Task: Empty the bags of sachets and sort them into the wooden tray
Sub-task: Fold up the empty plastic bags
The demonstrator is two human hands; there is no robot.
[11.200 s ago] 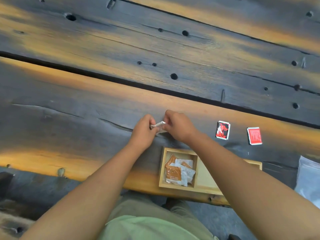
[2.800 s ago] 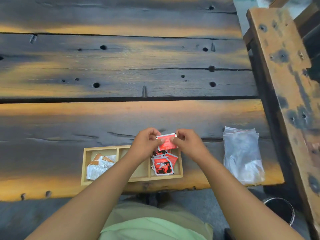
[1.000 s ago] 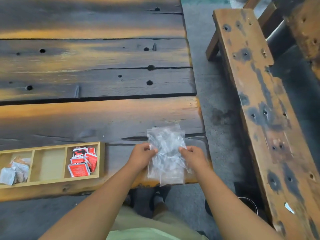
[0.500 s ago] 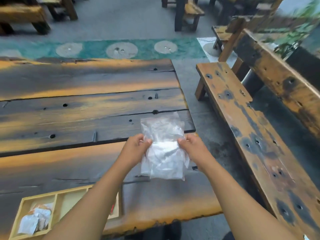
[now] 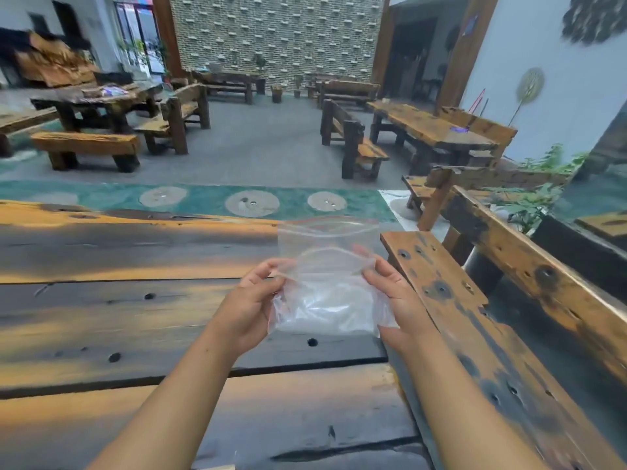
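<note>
- Both hands were up over the table (image 5: 135, 317), and both had hold of the clear zip bags (image 5: 325, 300). The left hand (image 5: 249, 303) pinched the left edge and the right hand (image 5: 398, 300) pinched the right edge, fingers curled onto the plastic.
- The bags hung in the air between the hands, not lying on the wood. They were out by the table's right end, near the bench (image 5: 475, 317).
- Two zip tops showed, so it looked like more than one bag stacked together.
- I couldn't spot any sachets through the plastic, so my guess was the emptying part was done for these.
- No loose sachets were on the planks in shot either.
- The wooden tray was basically out of frame, so I honestly couldn't tell if the sorting was finished.
- Probably what was left: ditch the empties, then check the tray.
</note>
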